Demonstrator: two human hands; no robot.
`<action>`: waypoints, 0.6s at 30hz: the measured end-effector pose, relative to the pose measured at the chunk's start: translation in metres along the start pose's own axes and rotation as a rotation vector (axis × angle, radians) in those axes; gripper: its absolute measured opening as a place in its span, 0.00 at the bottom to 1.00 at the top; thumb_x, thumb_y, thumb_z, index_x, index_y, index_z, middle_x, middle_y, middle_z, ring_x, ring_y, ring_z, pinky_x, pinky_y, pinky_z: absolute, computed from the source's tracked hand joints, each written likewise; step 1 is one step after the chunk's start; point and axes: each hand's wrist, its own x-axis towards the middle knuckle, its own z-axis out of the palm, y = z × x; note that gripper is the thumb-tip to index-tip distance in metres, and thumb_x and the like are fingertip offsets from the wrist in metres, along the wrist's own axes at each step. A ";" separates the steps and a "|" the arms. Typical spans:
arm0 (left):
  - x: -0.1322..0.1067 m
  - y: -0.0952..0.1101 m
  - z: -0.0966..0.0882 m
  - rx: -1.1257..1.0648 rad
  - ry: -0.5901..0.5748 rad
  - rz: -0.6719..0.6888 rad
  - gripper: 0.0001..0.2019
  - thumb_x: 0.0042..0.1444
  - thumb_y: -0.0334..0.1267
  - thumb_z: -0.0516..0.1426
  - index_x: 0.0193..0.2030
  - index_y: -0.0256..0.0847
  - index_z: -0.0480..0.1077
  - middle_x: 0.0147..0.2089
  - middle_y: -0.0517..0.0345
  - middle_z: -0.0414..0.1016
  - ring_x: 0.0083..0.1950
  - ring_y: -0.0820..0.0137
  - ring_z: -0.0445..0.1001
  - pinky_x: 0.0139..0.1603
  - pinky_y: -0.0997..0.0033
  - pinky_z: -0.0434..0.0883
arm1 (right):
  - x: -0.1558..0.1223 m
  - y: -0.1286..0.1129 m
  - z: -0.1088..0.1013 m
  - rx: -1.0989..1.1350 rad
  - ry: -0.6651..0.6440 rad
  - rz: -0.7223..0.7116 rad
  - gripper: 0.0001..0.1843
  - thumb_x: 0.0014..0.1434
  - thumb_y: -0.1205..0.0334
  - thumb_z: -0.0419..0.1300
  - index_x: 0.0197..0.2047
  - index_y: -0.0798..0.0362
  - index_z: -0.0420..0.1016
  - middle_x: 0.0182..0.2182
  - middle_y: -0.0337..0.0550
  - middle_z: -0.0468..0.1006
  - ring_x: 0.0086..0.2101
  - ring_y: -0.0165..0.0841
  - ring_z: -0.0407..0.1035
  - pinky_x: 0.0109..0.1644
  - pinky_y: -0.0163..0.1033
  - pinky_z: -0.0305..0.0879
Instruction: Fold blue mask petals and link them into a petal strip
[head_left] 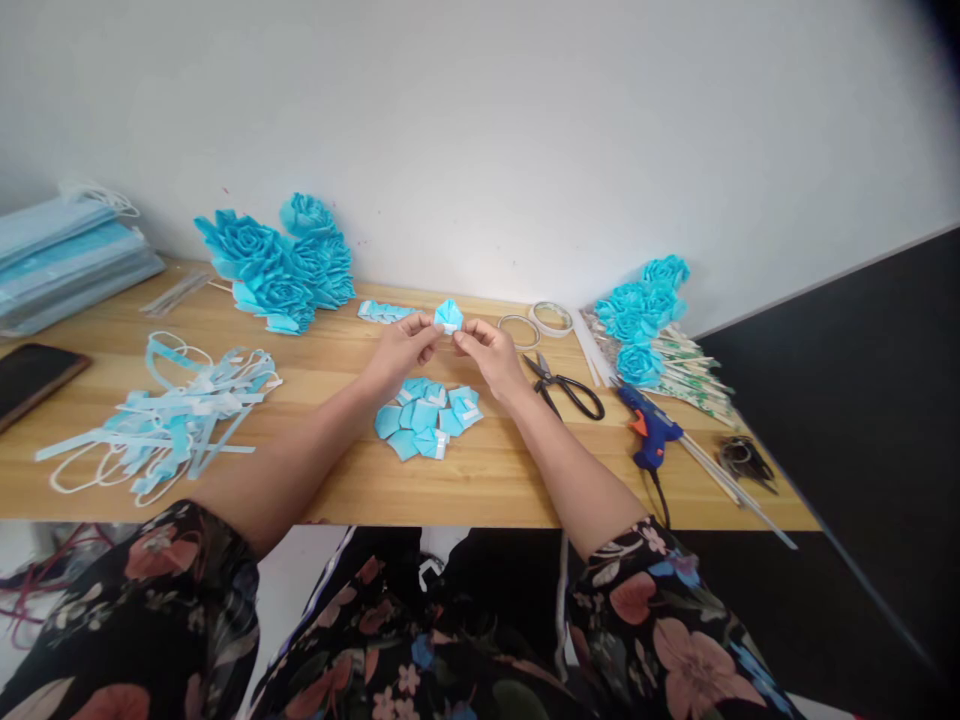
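Note:
Between my two hands, above the middle of the table, is a folded blue petal (448, 314) with a white strip along its lower edge. My left hand (405, 350) pinches its left side between thumb and fingers. On the other side, my right hand (487, 352) grips the lower right corner the same way. Below my hands lies a loose pile of similar folded blue petals (427, 415), some with white strips. Behind my left hand a row of overlapping blue petals (386, 312) lies flat on the wood.
Blue flowers (277, 260) stand back left, others (641, 310) right by green-white sticks (701, 380). Scissors (562, 385), tape rolls (551, 318) and a blue glue gun (651, 425) lie right. Left are mask scraps (172, 410), a phone (37, 380) and stacked masks (71, 255).

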 end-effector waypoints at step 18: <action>-0.004 -0.001 -0.005 0.784 0.119 0.462 0.09 0.59 0.38 0.57 0.39 0.42 0.79 0.33 0.54 0.77 0.38 0.64 0.72 0.44 0.66 0.64 | 0.002 0.005 0.002 -0.120 0.029 -0.046 0.13 0.54 0.51 0.62 0.32 0.53 0.77 0.29 0.38 0.77 0.30 0.29 0.67 0.36 0.35 0.63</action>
